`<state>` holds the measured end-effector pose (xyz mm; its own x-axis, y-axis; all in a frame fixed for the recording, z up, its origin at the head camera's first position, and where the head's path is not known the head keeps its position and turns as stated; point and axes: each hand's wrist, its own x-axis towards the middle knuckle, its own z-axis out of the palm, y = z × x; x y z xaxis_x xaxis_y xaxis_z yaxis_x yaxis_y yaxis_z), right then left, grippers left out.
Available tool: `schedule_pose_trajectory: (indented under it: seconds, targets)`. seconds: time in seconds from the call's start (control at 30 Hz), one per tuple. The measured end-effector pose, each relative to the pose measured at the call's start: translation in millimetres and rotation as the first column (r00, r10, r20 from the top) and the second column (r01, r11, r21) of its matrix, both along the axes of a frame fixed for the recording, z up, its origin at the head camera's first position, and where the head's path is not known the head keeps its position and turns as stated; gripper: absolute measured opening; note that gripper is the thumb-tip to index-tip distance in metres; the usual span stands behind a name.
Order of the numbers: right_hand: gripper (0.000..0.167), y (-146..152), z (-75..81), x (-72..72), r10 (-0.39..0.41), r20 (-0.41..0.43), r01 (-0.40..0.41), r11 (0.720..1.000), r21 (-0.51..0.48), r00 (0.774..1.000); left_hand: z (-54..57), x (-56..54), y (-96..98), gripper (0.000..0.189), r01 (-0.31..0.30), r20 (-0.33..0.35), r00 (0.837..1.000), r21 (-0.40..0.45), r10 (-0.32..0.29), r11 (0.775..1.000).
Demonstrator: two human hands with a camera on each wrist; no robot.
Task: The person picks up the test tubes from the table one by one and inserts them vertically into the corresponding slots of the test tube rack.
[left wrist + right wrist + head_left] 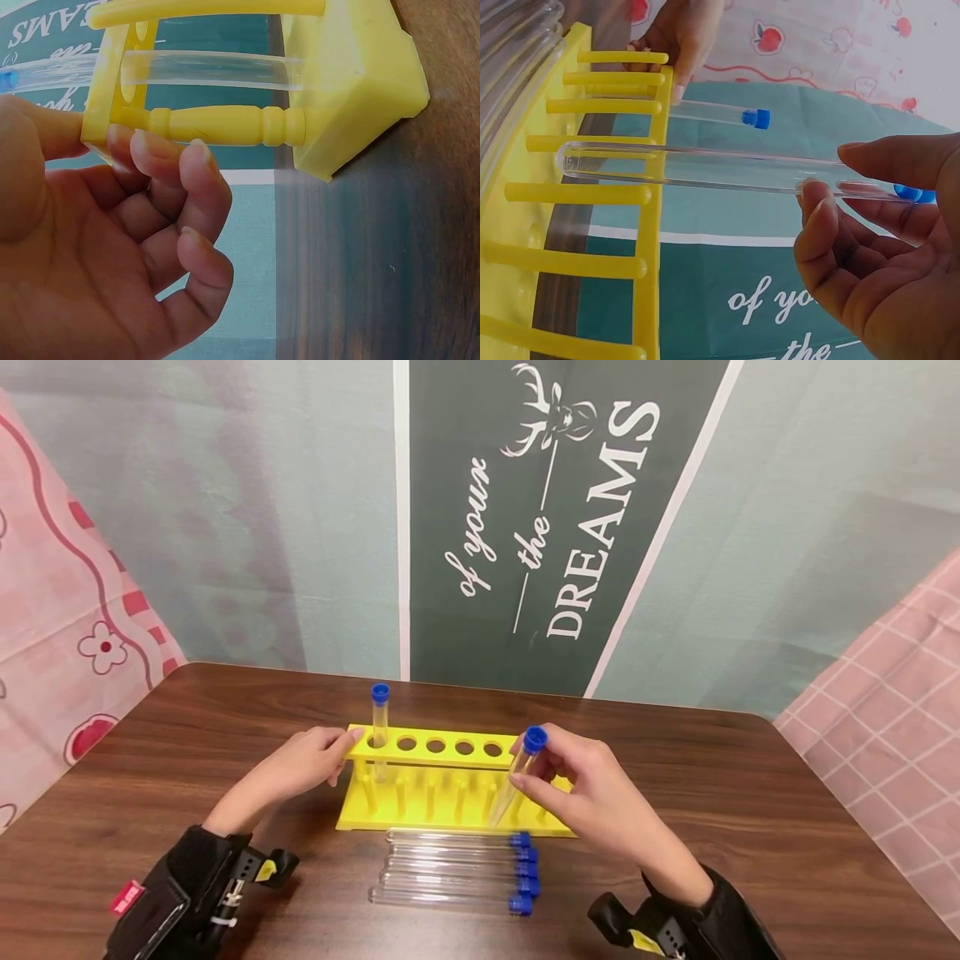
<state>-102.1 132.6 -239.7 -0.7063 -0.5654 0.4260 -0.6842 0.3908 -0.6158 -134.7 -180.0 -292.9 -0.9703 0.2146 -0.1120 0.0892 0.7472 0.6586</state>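
A yellow test tube rack [465, 758] stands on the table, and my left hand [311, 762] pinches the left end of its top plate between thumb and fingers. One clear test tube [381, 714] with a blue cap is upright in the leftmost hole. My right hand [581, 777] holds a second capped tube [727, 166] near its blue cap, between thumb and fingertips. This tube tilts in front of the rack's right half, its rounded bottom low and toward the left. In the left wrist view, the thumb and fingertips meet at the plate's corner [97, 124].
Several clear tubes [450, 870] with blue caps lie side by side in front of the rack, caps to the right. The brown wooden table [300, 910] ends at a printed cloth backdrop [337, 527]. Pink patterned cloths hang at both sides.
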Motion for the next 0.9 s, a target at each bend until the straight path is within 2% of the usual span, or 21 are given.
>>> schedule_pose_trajectory:
  seconds: [0.27, 0.7, 0.9]
  targets:
    - [0.016, -8, 8.0, -2.5, 0.027, -0.003, -0.027, 1.000, 0.008, 1.000, -1.3, 0.9, -1.1, 0.047, 0.007, -0.007, 1.000, -0.004, -0.007, 1.000]
    - [0.010, -26, 21.7, -17.7, 0.002, 0.076, -0.006, 0.999, 0.053, 0.997, -2.1, 1.9, -1.7, 0.048, -0.005, 0.013, 1.000, 0.005, 0.005, 1.000]
    - [0.009, -34, 27.8, -23.5, 0.030, 0.124, -0.035, 0.999, 0.038, 0.992, -1.7, 1.5, -1.5, 0.049, 0.000, 0.001, 1.000, 0.000, 0.000, 1.000]
